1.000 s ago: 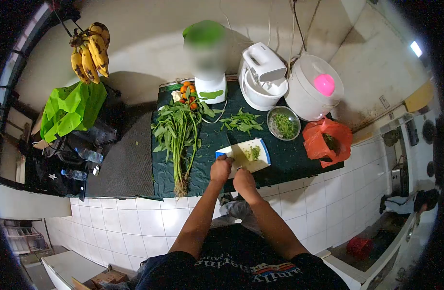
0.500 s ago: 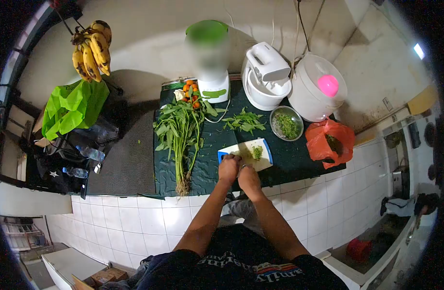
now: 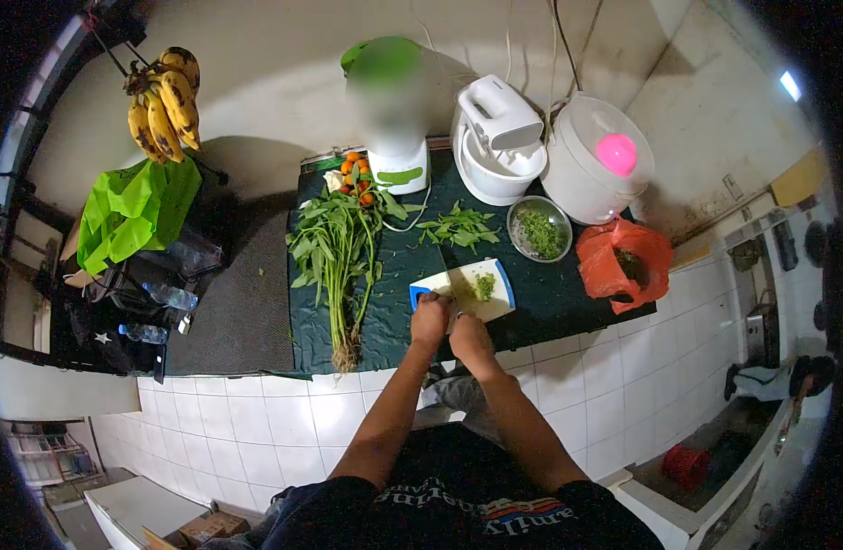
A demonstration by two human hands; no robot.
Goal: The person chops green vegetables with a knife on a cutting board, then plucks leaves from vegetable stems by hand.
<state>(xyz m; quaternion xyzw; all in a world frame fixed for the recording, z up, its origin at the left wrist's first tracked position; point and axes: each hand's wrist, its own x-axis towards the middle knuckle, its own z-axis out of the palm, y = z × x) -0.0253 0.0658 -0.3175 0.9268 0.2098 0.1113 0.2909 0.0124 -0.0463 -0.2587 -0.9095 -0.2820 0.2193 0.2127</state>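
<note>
A white cutting board with blue ends lies near the front edge of the table, a small heap of chopped greens on it. My left hand is closed at the board's left blue end; what its fingers hold is hidden. Beside it my right hand is closed around a knife, whose narrow dark blade points away from me across the board. A bundle of leafy greens with roots lies to the left. Loose leaves lie behind the board, and a metal bowl holds more chopped greens.
A blender, a stand mixer and a white container with a pink item line the wall. Small orange fruits sit by the blender. A red plastic bag is at right; bananas hang at left.
The knife blade now shows clearly above the board, where before it was hard to make out. Both hands stay at the board's near left side. The whole view has shifted slightly.
</note>
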